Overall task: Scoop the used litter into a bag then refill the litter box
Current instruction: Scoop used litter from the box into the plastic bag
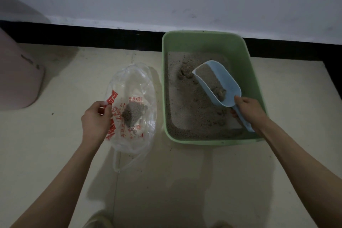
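A green litter box (248,61) sits on the floor against the wall, holding grey-brown litter (183,102) with a few clumps. My right hand (248,111) grips the handle of a light blue scoop (224,77), which is raised over the box and loaded with litter and a clump. To the left lies a clear plastic bag (133,83) with red print and a small heap of litter inside. My left hand (96,120) pinches the bag's left edge and holds its mouth open.
A pink rounded container (16,79) stands at the far left. A white wall with a black baseboard (92,37) runs behind everything. Beige floor (185,181) spreads in front of the box and bag.
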The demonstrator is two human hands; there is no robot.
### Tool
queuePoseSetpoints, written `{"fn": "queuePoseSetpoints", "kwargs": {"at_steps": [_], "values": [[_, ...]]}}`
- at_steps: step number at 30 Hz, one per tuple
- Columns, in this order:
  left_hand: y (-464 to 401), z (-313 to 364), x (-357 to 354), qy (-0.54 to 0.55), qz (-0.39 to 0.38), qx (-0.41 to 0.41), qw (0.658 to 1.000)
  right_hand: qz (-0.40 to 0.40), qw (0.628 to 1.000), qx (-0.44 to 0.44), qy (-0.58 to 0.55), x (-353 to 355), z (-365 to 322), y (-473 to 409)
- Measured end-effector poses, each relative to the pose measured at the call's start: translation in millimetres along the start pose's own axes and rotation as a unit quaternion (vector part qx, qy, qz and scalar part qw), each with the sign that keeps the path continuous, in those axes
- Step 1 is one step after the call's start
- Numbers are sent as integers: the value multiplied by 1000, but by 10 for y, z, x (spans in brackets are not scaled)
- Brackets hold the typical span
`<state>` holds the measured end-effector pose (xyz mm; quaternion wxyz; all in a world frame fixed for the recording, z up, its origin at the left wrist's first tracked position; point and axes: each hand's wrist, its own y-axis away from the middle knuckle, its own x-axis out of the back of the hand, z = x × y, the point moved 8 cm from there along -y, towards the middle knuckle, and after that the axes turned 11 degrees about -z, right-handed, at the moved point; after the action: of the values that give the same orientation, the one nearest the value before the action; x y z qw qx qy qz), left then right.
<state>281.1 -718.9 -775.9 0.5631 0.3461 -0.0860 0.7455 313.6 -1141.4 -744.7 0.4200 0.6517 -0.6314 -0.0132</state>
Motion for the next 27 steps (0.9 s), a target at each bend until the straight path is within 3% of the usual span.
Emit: {"fn": "queuePoseSetpoints", "kwargs": {"at_steps": [3,8,13,17,24,27], "values": [[11,-1,11,1,2,1,1000,-22,998,52,16,-110,-281,116],[2,-44,49,28,-7,1,1000,-130,984,106,55,-551,-685,259],[-10,-86,70,50,-19,3,999,-172,961,135,168,-975,-1017,311],[-6,-98,64,45,-24,3,999,-129,900,152,388,-1148,-1368,400],[-33,-133,19,58,-40,2,998,-52,783,202,587,-1374,-1703,623],[-43,-150,13,63,-42,5,997,-35,781,214,585,-1290,-1761,668]]}}
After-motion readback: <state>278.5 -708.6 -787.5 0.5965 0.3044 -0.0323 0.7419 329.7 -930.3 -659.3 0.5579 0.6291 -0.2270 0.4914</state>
